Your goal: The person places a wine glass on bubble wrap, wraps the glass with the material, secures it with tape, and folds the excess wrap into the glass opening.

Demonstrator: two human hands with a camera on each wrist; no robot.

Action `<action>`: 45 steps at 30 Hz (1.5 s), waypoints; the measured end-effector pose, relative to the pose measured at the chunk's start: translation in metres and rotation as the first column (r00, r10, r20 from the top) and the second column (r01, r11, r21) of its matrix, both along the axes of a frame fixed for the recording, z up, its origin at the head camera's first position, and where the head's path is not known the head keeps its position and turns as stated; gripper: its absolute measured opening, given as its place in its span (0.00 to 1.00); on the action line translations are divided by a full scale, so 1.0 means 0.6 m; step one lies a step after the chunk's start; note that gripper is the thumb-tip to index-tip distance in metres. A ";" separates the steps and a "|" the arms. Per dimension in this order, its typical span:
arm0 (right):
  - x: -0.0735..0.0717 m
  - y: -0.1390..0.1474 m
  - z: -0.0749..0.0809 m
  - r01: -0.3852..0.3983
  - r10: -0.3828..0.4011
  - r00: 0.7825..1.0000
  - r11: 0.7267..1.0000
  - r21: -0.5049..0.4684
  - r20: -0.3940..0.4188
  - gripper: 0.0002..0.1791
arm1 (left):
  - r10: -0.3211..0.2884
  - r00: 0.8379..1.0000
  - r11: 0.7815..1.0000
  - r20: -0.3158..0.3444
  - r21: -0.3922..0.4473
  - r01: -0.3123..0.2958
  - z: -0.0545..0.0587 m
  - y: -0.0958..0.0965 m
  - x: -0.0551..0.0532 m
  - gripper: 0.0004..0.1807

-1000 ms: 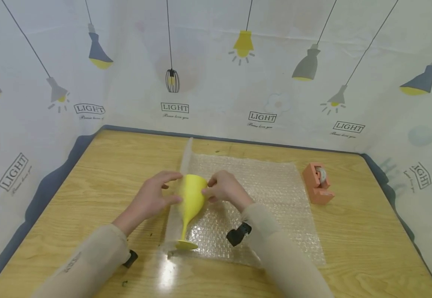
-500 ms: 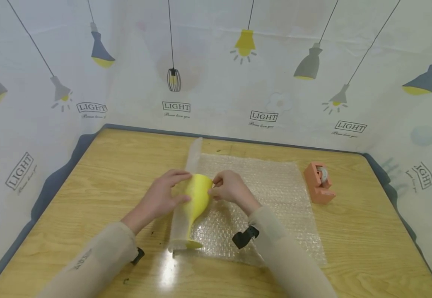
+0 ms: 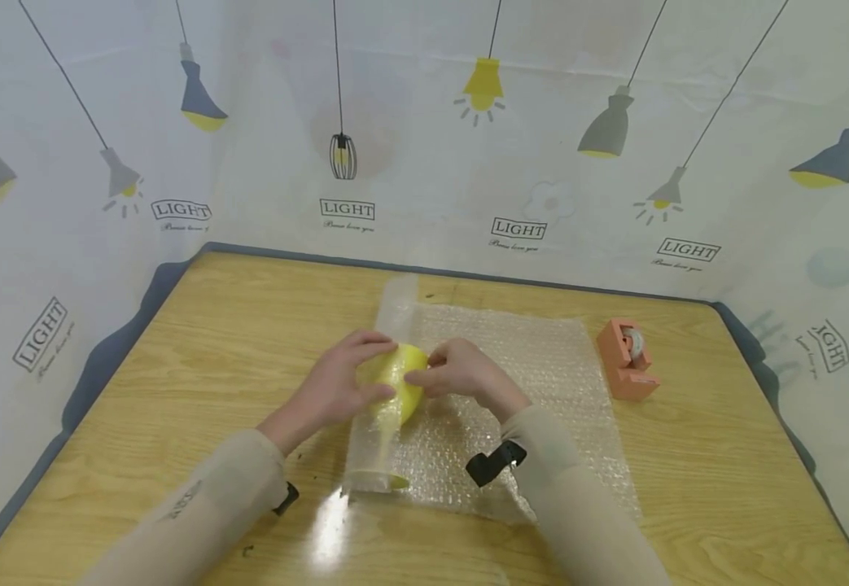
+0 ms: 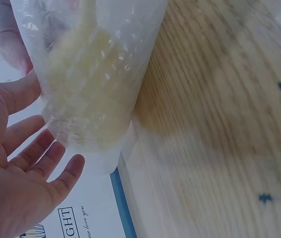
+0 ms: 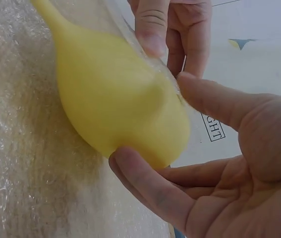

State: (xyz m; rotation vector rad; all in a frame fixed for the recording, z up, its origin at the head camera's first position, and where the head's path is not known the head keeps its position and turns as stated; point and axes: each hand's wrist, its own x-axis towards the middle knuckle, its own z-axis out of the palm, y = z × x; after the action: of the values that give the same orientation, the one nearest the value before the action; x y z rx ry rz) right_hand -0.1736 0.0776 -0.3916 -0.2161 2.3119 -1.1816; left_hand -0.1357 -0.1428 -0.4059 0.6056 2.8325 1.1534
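A yellow goblet [image 3: 415, 389] lies on its side on a sheet of bubble wrap [image 3: 534, 391], its foot toward the near edge. The sheet's left edge is folded up over the goblet's left side, and the stem shows through it. My left hand [image 3: 336, 381] holds this flap against the bowl, thumb and forefinger spread along it; in the left wrist view its other fingers are loosely extended beside the wrap [image 4: 90, 94]. From the right, my right hand [image 3: 468, 374] grips the bowl near its rim between thumb and fingers, with bare yellow surface [image 5: 105, 94] facing the right wrist camera.
A coral tape dispenser [image 3: 625, 362] with a roll of clear tape stands right of the sheet. The wooden table [image 3: 234, 325] meets a printed cloth backdrop [image 3: 424, 146] at the back and sides.
The goblet has rolled to the right under both hands. The left flap of bubble wrap has come over with it, now covering the stem and much of the bowl.
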 end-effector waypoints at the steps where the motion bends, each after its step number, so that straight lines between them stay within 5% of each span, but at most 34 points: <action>1: 0.001 0.000 0.000 0.010 -0.010 1.000 1.000 -0.003 0.007 0.22 | 0.000 1.000 1.000 0.000 -0.001 0.000 -0.001 0.002 -0.001 0.37; 13: 0.000 -0.001 -0.009 0.043 -0.033 0.997 0.985 0.168 -0.065 0.31 | -0.032 0.999 0.999 -0.025 -0.023 0.032 -0.005 0.036 -0.006 0.36; 27: -0.006 0.011 -0.018 0.048 -0.046 0.999 0.987 0.151 -0.019 0.28 | -0.024 0.998 0.999 -0.060 -0.039 0.022 -0.005 0.052 -0.002 0.38; 35: -0.007 0.016 -0.020 0.048 -0.048 0.999 0.985 0.167 -0.001 0.28 | -0.048 0.993 0.997 -0.111 0.051 0.054 -0.020 0.028 -0.003 0.27; 45: -0.001 0.021 -0.020 0.072 -0.058 0.996 0.968 0.239 -0.063 0.39 | 0.008 1.000 0.998 0.014 0.067 -0.009 -0.035 0.004 -0.012 0.32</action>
State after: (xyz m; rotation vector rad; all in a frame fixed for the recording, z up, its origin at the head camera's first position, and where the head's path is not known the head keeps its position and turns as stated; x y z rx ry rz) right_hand -0.1740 0.0903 -0.4034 -0.0853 2.5022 -0.9223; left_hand -0.1427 -0.1401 -0.4268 0.5872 2.7973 1.2540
